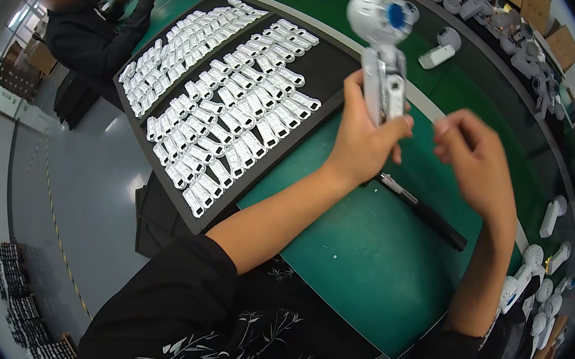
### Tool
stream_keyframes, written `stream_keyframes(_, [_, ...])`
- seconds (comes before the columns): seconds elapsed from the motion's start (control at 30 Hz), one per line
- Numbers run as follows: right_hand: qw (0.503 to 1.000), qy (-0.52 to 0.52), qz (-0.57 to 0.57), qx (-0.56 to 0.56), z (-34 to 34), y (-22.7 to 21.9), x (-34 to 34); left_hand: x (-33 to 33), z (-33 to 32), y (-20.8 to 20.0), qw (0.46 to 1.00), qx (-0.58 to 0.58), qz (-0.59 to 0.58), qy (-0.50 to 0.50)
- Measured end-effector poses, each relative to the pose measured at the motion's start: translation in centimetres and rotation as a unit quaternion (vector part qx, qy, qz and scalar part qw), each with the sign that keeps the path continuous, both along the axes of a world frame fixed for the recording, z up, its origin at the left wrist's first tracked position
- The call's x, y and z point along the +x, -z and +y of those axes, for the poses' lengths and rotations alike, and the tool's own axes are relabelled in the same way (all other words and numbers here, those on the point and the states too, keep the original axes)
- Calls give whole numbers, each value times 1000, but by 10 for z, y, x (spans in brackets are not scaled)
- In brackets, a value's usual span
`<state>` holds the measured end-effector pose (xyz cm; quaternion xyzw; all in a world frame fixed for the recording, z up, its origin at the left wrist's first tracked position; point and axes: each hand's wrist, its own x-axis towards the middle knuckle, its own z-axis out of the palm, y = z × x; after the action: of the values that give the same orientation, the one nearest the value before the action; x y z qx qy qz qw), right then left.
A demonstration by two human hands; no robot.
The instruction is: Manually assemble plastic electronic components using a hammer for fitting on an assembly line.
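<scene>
Black sleeves point(169, 286) lie nearest, below the tray point(336, 61) in my view. To the right of the tray, my left hand point(370, 139) is closed around the lower handle of a white fan point(383, 70), its round head up. Farther right of the tray, my right hand point(475, 155) hangs clear of the fan with fingers curled; it is blurred, and I cannot tell whether they pinch anything small. I'd say a low, firm grip serves best here: it leaves what looks like the handle's open face uncovered, and any touch there should go in straight and light. Also right of the tray, the green bench point(355, 272) carries a black-handled driver point(438, 225). White shells point(243, 152) lie in rows on the tray.
</scene>
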<state>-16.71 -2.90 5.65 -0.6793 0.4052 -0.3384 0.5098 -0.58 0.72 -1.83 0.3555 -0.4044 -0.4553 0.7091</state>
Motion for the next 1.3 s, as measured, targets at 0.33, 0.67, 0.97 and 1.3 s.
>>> stream_keyframes(0.33, [866, -269, 395, -145, -21, 50, -1, 28, -12, -4, 988, -19, 142, -51])
stream_keyframes(0.67, [916, 30, -292, -274, 55, 1, 6, 18, -7, -6, 994, -2, 106, 18])
stream_keyframes(0.97, [889, 115, 136, -422, 45, 18, 23, 17, -8, -6, 988, -27, 133, 78])
stream_keyframes(1.3, [750, 149, 107, -636, 33, 37, 3, 9, -3, -14, 981, 15, 158, 111])
